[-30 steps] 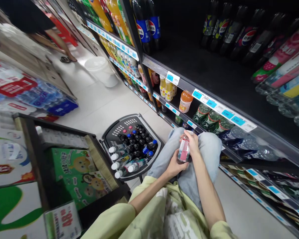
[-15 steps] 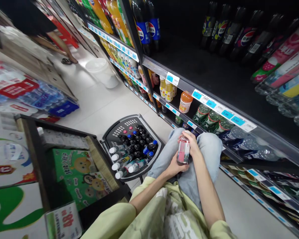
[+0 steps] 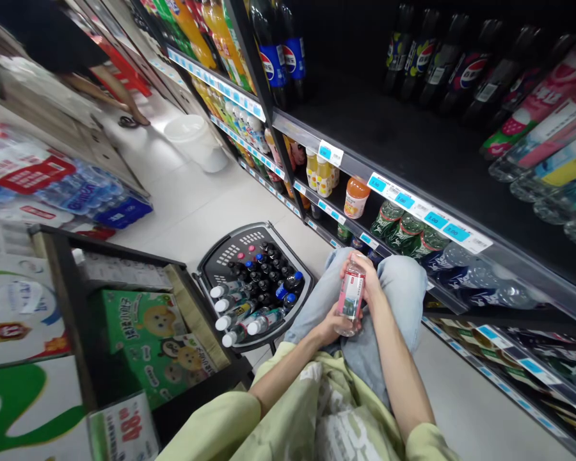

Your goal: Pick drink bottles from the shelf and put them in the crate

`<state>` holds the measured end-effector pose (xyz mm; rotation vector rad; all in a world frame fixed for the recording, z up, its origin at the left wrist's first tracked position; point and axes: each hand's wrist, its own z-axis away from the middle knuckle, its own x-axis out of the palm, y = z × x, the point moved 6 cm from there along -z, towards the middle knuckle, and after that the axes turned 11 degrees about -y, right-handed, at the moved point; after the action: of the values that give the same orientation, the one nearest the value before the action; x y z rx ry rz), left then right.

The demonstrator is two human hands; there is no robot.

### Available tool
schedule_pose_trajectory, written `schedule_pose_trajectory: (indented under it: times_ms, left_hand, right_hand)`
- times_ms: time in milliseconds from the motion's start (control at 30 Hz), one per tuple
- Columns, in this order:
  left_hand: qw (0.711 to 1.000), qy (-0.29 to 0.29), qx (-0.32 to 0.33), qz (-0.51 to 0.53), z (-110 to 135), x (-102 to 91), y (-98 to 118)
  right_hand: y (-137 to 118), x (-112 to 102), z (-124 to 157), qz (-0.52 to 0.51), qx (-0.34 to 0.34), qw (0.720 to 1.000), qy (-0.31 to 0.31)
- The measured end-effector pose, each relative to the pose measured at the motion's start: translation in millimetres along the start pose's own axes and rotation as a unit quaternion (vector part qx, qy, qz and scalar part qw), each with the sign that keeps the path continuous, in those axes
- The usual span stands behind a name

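I crouch in a shop aisle with a small clear bottle with a pink label (image 3: 351, 296) held over my knees. My right hand (image 3: 372, 282) wraps its upper part and cap end. My left hand (image 3: 330, 328) cups the bottom of the bottle from below. Both hands are closed on it. To my left on the floor stands a grey shopping basket (image 3: 230, 246) filled with several dark-capped, blue-capped and white-capped bottles.
Drink shelves (image 3: 427, 218) with price tags run along the right, holding green, orange and cola bottles. A dark display bin (image 3: 72, 282) with green cartons stands at the left. A white bucket (image 3: 194, 137) and another person's arm (image 3: 110, 89) are far up the aisle.
The bottle has tilted slightly and moved a little lower between my hands; my left hand has slid further under its base. The view shifted slightly.
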<state>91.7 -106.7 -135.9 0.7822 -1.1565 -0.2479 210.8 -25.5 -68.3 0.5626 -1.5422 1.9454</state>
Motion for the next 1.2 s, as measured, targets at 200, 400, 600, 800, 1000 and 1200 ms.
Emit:
schedule_pose_trajectory:
  times_ms: [200,400,600,800,1000,1200]
  left_hand:
    - [0.999,-0.025,-0.023,0.027,2.9,5.3,0.6]
    - [0.987,-0.089,-0.037,0.127,6.9,17.4,7.6]
    - [0.977,-0.097,-0.037,0.188,3.4,12.6,4.7]
    - [0.974,-0.080,-0.046,0.208,2.1,4.7,-0.3]
    - [0.975,-0.087,-0.043,0.200,2.5,5.6,1.3]
    - [0.980,-0.078,-0.053,0.174,2.5,3.1,-0.9]
  right_hand:
    - [-2.7,5.4,0.8,-0.019,-0.006,1.000,-0.018]
    - [-4.7,12.1,5.0,-0.048,-0.004,0.998,-0.046]
    - [1.0,-0.3,0.1,-0.059,-0.017,0.998,0.023]
    - [5.0,-6.1,-2.0,-0.087,-0.011,0.994,0.059]
    - [6.2,-7.9,-1.6,-0.084,-0.007,0.994,0.069]
    - [5.2,-5.8,-1.7,-0.072,0.002,0.996,0.059]
